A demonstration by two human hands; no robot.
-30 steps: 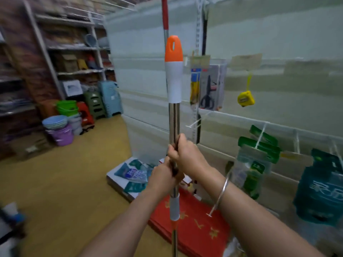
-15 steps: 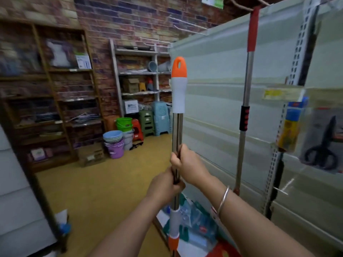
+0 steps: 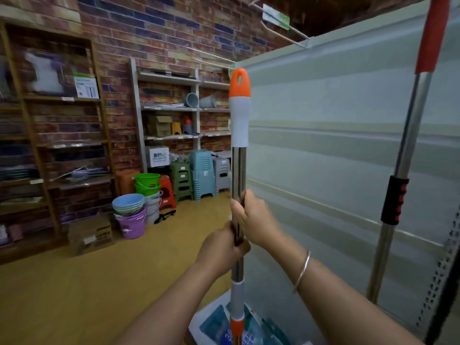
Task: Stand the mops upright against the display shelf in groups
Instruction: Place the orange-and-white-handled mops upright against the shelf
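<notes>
Before me, upright, my left hand (image 3: 219,250) and right hand (image 3: 251,220) both clench the steel mop pole with the orange-and-white cap (image 3: 239,170), as half a second ago; the red-gripped steel mop (image 3: 408,145) leaning on the grey display shelf (image 3: 323,135) now sits further right.

Both hands, left hand (image 3: 219,247) below right hand (image 3: 254,220), grip an upright orange-capped mop pole (image 3: 239,170). A red-gripped mop (image 3: 408,145) apparently leans on the pale display shelf (image 3: 323,133) at right.

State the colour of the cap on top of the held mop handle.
Orange cap, head view.
</notes>
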